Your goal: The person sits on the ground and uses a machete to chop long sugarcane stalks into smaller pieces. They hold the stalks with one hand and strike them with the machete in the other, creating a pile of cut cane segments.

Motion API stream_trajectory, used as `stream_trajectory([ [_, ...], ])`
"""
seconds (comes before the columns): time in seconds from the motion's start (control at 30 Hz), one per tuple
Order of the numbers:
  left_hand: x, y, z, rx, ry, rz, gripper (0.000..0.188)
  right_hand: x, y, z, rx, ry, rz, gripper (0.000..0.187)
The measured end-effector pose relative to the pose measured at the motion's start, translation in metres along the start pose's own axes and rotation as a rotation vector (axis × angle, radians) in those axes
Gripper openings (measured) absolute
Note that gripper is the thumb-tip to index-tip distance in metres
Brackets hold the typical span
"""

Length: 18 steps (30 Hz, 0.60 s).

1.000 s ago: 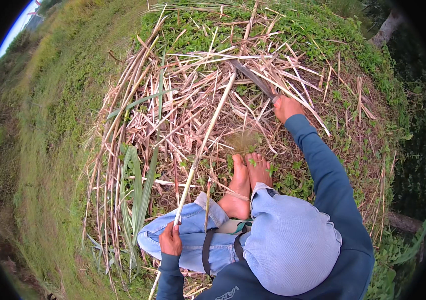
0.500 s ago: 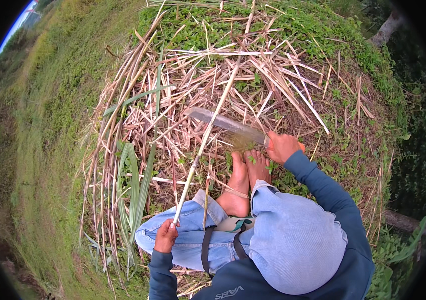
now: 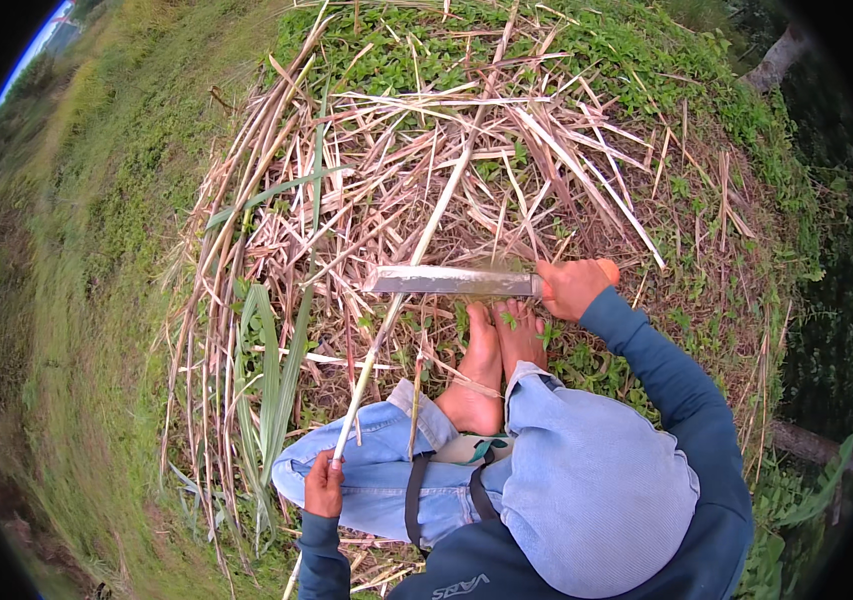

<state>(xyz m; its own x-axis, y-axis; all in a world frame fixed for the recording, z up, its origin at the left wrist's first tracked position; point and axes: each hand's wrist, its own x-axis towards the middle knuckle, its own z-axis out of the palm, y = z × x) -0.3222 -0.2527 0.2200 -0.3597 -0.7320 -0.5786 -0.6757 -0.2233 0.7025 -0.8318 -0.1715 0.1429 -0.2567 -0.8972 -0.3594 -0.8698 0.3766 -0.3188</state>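
Observation:
My left hand [image 3: 323,484] is closed round the near end of a long, pale cane stalk [image 3: 428,232], by my bent left knee. The stalk slants away from me, far end up and to the right, over a litter of dry strips. In my right hand [image 3: 571,287] is the orange handle of a machete [image 3: 456,280]. Its broad grey blade points left and lies across the stalk, roughly level, a little beyond my bare feet [image 3: 476,375]. Whether the edge touches the stalk I cannot tell.
Dry cane strips [image 3: 376,200] are strewn over the ground ahead. Several long stalks [image 3: 208,300] lie in a row at the left, beside green leaves [image 3: 276,370]. Low weeds [image 3: 626,60] grow beyond, and a tree trunk [image 3: 776,58] stands at the far right.
The machete blade has swung nearer to me along the stalk and turned from slanting to nearly level. My left hand has drawn slightly toward me with the stalk.

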Motion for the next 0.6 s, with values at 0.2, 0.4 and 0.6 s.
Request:
stream_trajectory([
  [0.2, -0.002, -0.018, -0.002, 0.372, 0.127, 0.081, 0.018, 0.045, 0.044, 0.012, 0.169, 0.196, 0.397, 0.023],
  [0.4, 0.045, 0.04, 0.037, 0.424, 0.45, 0.299, 0.024, 0.046, 0.044, 0.025, 0.264, 0.151, 0.481, 0.029],
  [0.6, 0.094, 0.056, 0.084, 0.4, 0.366, 0.261, 0.023, 0.022, 0.001, 0.017, 0.226, 0.193, 0.355, 0.026],
])
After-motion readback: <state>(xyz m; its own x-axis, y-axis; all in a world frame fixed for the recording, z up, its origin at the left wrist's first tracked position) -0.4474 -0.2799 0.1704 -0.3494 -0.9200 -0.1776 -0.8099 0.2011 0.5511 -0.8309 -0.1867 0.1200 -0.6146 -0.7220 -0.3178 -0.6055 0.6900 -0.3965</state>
